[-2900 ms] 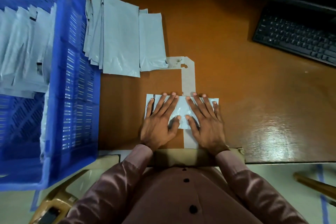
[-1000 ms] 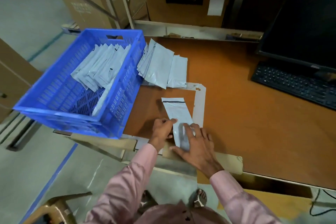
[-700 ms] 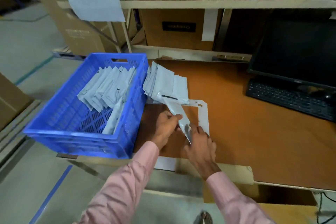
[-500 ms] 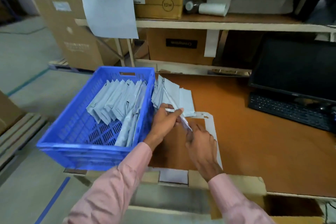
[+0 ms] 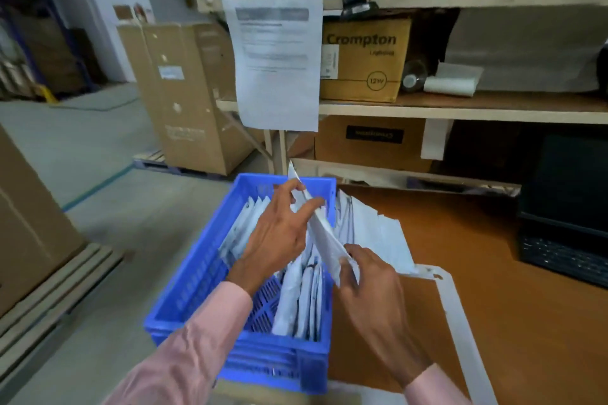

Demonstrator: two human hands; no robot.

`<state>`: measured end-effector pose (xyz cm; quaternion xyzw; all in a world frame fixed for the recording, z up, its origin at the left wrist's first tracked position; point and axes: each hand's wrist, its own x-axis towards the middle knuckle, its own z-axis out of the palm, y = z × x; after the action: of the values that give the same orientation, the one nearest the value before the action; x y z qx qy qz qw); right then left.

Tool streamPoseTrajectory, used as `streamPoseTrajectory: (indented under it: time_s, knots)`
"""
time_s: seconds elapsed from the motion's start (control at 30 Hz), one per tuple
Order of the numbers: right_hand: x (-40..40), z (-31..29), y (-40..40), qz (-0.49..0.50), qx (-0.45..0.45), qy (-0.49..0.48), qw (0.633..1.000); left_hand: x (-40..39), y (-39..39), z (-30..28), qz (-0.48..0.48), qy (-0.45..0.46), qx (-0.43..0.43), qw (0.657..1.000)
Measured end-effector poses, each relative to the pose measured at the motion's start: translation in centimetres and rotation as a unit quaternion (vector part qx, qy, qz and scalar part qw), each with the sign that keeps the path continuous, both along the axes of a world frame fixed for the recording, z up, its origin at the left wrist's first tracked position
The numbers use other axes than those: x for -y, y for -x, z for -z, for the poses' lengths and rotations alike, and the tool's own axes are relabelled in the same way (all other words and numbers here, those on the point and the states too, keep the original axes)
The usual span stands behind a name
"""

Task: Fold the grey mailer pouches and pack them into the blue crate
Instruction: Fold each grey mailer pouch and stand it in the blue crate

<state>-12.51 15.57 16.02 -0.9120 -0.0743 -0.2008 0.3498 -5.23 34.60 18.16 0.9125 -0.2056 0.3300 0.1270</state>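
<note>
Above the blue crate (image 5: 197,276), at 12 o'clock from us, we hold one folded grey pouch (image 5: 324,233) edge-up: left hand (image 5: 279,237) pinching its top, right hand (image 5: 371,283) pinching its lower end. It looks light, limp and slick; gripping the folded edge should keep it closed

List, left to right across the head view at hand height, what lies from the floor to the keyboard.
Concrete floor → blue crate → left hand → folded pouch → right hand → unfolded pouch stack → brown desk → keyboard.
</note>
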Motion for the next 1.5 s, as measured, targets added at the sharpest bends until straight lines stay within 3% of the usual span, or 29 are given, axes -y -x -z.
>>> streamPoseTrajectory:
  time_s: [0.13, 0.23, 0.47, 0.67, 0.87, 1.03, 1.33, 1.5]
  knots:
    - [-2.7, 1.0, -1.5, -0.041, 0.003, -0.014, 0.999, -3.8, -0.6, 0.3, -0.025, -0.038, -0.012, 0.999]
    - [-4.8, 1.7, -2.1, -0.055, -0.023, -0.014, 0.998, -6.7, -1.8, 0.5, 0.008, -0.088, -0.012, 0.996]
    - [-7.2, 2.8, -2.1, -0.050, -0.122, 0.056, 0.990, -9.8, -4.9, 2.3, 0.113, -0.122, -0.117, 0.979]
    - [-10.6, 3.5, -1.6, 0.007, -0.216, 0.100, 0.971, -11.0, -6.4, 4.4, 0.227, -0.122, -0.213, 0.942]
    - [-14.5, 2.8, -1.2, 0.089, -0.256, 0.158, 0.949, -12.7, -7.8, 4.3, 0.313, -0.121, -0.214, 0.917]
    - [-16.5, 2.8, -0.5, 0.146, -0.252, 0.144, 0.946, -13.4, -9.3, 3.6, 0.359, -0.126, -0.238, 0.893]
    - [-19.3, 4.2, -0.9, 0.173, -0.286, 0.181, 0.925, -11.6, -10.6, 5.8, 0.372, -0.173, -0.300, 0.861]
    - [-19.3, 4.1, -0.9, 0.234, -0.279, 0.191, 0.912, -11.6, -12.2, 6.0, 0.367, -0.145, -0.273, 0.877]
